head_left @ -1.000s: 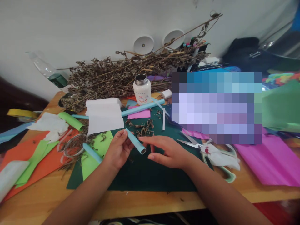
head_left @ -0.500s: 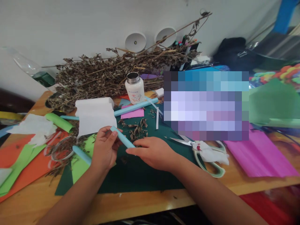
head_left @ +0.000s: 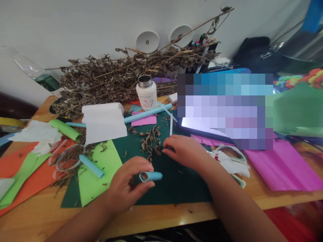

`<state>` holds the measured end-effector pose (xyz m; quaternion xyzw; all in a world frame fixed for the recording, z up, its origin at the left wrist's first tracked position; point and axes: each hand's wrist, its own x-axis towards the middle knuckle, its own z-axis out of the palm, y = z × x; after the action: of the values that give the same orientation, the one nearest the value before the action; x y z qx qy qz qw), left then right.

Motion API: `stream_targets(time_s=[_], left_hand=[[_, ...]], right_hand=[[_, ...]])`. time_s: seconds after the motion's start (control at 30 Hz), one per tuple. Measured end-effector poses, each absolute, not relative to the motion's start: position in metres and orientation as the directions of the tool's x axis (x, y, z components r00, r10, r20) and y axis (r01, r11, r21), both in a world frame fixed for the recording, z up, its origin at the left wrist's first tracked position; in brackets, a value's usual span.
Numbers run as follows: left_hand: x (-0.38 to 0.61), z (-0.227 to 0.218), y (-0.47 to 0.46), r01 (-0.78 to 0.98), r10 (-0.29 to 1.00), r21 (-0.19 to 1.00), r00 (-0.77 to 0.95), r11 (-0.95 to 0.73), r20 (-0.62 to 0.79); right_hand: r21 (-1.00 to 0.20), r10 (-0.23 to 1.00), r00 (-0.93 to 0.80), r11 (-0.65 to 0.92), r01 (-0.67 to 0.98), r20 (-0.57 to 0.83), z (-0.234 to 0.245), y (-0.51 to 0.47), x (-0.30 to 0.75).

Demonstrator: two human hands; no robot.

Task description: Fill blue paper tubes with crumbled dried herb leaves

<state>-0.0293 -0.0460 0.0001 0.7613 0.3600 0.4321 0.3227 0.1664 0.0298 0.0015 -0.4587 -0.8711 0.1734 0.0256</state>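
Observation:
My left hand (head_left: 128, 183) is closed round a short light-blue paper tube (head_left: 150, 176), held level over the dark green sheet (head_left: 174, 181) with its open end toward me; brown bits show inside. My right hand (head_left: 184, 150) reaches to the small heap of dried leaf crumbs (head_left: 150, 143) on the green sheet, fingers pinched together at its edge; what they hold is too small to see. Scissors with a tissue-wrapped handle (head_left: 230, 163) lie just right of my right wrist.
A big pile of dried twigs (head_left: 121, 77) fills the back. A white bottle (head_left: 146, 93), a long blue tube (head_left: 146, 114), white folded paper (head_left: 103, 122), another blue tube (head_left: 91, 166), a glass dish (head_left: 66, 161), and orange, lime and magenta sheets (head_left: 285, 168) surround the work area.
My left hand has dropped toward the table's near edge and turned the blue tube level. My right hand let go of the tube and moved up to the leaf crumbs.

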Motion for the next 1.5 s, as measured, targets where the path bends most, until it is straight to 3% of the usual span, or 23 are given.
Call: stream_targets(time_s=[0.2, 0.43, 0.5, 0.57, 0.7, 0.9, 1.07, 1.3, 1.5], left_hand=[[-0.018, -0.003, -0.045, 0.223, 0.724, 0.77, 0.563, -0.597, 0.398], [-0.02, -0.005, -0.046, 0.317, 0.777, 0.763, 0.518, -0.563, 0.358], [-0.022, -0.006, -0.045, 0.271, 0.821, 0.816, 0.436, -0.51, 0.368], [-0.024, -0.008, -0.045, 0.15, 0.88, 0.893, 0.301, -0.424, 0.368], [-0.028, -0.011, -0.044, -0.062, 0.973, 0.976, 0.091, -0.208, 0.213], [-0.028, -0.002, -0.043, 0.213, 0.991, 0.968, 0.052, -0.132, 0.124], [-0.027, 0.003, -0.044, 0.336, 0.994, 0.936, 0.012, -0.106, 0.109], [-0.031, 0.001, -0.046, 0.509, 0.976, 0.834, 0.079, -0.214, 0.202], [-0.032, 0.006, -0.049, 0.532, 0.976, 0.82, 0.08, -0.214, 0.203]], right_hand=[[-0.285, 0.73, -0.674, 0.626, 0.726, -0.113, -0.007, 0.021, 0.148], [-0.281, 0.726, -0.68, 0.634, 0.72, -0.106, -0.01, 0.02, 0.145], [-0.363, 0.74, -0.669, 0.604, 0.709, -0.074, -0.01, 0.021, 0.148], [-0.521, 0.758, -0.652, 0.552, 0.651, -0.012, -0.009, 0.023, 0.151], [-0.758, 0.728, -0.668, 0.522, 0.391, 0.157, -0.007, 0.023, 0.153], [-0.818, 0.632, -0.71, 0.559, 0.139, 0.311, 0.0, 0.014, 0.147], [-0.822, 0.629, -0.713, 0.554, 0.132, 0.309, 0.001, 0.007, 0.144], [-0.831, 0.685, -0.659, 0.533, 0.161, 0.311, 0.0, 0.003, 0.142], [-0.899, 0.734, -0.628, 0.42, 0.122, 0.258, 0.001, 0.006, 0.142]])
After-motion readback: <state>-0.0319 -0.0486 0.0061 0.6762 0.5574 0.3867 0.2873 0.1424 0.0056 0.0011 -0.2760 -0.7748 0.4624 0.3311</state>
